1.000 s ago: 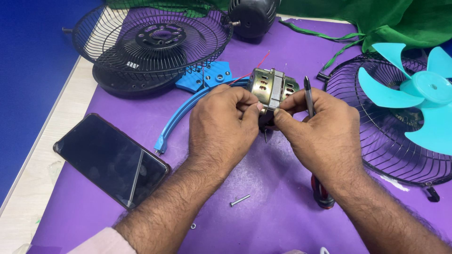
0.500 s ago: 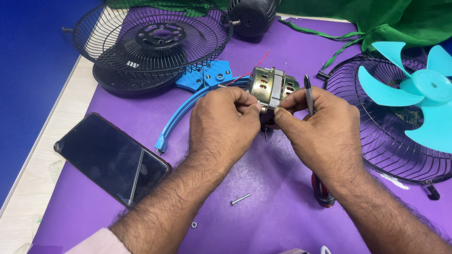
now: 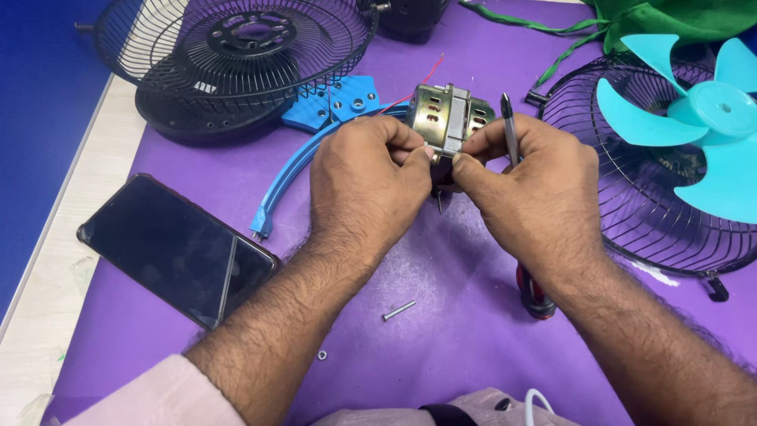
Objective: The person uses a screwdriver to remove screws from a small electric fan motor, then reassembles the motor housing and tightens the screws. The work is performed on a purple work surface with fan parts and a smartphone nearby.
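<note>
A small metal fan motor [image 3: 449, 118] with slotted casing is held over the purple mat, both hands pinching its near side. My left hand [image 3: 364, 183] grips the motor's left lower edge with thumb and fingers. My right hand [image 3: 527, 189] pinches the right lower edge and also carries a screwdriver [image 3: 511, 136], whose shaft sticks up between the fingers and whose red-black handle [image 3: 536, 293] shows under the wrist. A red wire [image 3: 430, 72] runs from the motor toward the back.
A black fan grille [image 3: 236, 55] with its hub lies at the back left. A blue curved plastic bracket [image 3: 300, 166] lies beside it. Another grille [image 3: 631, 197] carrying a teal fan blade [image 3: 702, 118] sits right. A dark phone [image 3: 173, 248], a loose screw [image 3: 398, 311], a small nut [image 3: 322, 355].
Both hands stay on the motor; the fingers have shifted only slightly.
</note>
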